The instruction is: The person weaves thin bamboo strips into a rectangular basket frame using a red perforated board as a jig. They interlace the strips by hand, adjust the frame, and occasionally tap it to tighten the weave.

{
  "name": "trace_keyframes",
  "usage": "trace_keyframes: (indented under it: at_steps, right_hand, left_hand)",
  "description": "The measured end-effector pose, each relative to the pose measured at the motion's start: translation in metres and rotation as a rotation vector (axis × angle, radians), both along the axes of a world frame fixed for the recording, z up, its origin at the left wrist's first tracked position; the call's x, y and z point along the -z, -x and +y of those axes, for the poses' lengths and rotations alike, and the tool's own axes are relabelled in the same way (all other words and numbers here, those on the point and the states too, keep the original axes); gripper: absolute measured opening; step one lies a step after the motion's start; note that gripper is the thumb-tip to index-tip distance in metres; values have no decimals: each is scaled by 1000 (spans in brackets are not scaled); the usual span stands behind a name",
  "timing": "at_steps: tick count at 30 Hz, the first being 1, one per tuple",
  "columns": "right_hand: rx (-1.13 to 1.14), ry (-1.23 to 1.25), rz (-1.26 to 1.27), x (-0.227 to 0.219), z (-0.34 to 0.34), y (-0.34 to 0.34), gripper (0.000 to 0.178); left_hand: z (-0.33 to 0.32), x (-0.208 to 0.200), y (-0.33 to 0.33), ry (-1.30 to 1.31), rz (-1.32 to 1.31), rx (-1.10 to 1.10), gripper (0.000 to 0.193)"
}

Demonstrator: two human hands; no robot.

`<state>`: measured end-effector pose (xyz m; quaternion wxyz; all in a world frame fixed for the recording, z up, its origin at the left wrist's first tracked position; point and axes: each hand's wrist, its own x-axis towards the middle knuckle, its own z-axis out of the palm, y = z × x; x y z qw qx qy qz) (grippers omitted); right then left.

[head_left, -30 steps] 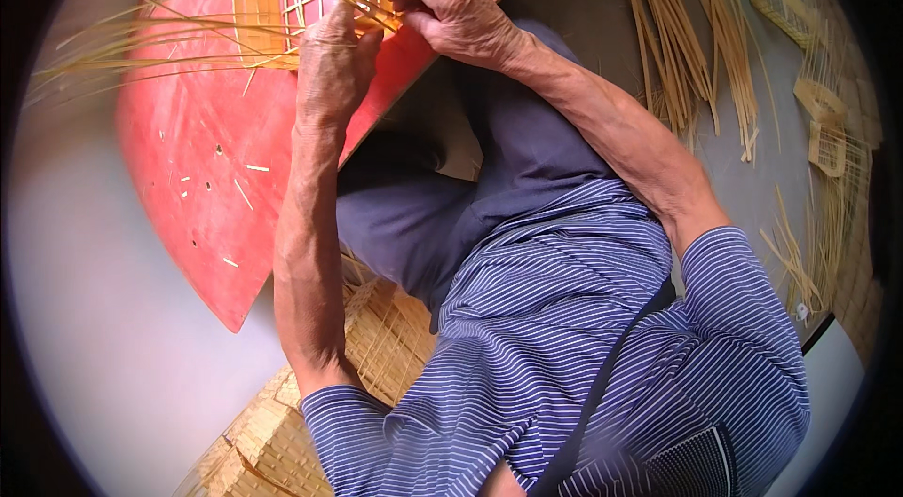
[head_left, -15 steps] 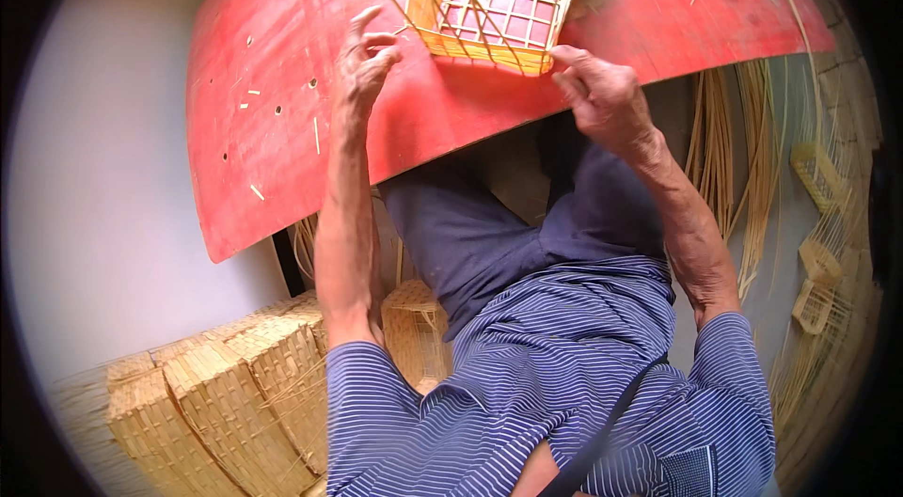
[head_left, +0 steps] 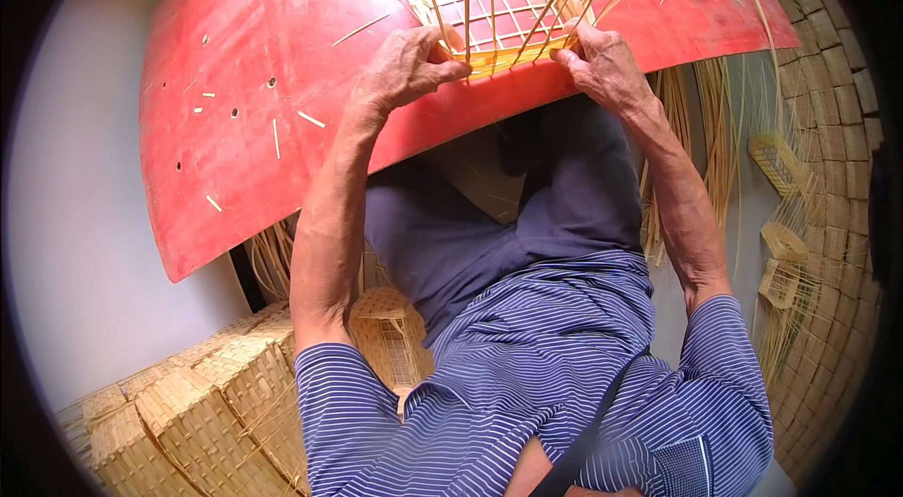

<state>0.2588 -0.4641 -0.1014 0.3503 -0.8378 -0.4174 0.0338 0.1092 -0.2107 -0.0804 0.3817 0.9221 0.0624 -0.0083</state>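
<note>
Left hand (head_left: 411, 69) and right hand (head_left: 607, 67), fingers pinching a basket (head_left: 513, 58) at its seven- and five-o'clock corners, likely steady it.

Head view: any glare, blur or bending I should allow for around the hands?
Head view: the table washes pale near the top, left of the basket; head view: left hand and right hand look fairly sharp; head view: the shirt hazes low down; head view: bricks bow along the right rim.

The basket (head_left: 515, 58) sits on the tabletop (head_left: 226, 64) — strips (head_left: 717, 121) right.
</note>
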Motion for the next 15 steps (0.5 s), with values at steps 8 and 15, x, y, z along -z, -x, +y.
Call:
trace_keyframes:
  at_steps: [8,15]
  right_hand:
    - [-43,29,-206,-8,-3,6,20]
    - [-229,71,-409,4,-1,-12,27]
  left_hand:
    - [-38,16,12,133,-195,-312,21]
    - [-27,8,14,508,-6,-302,18]
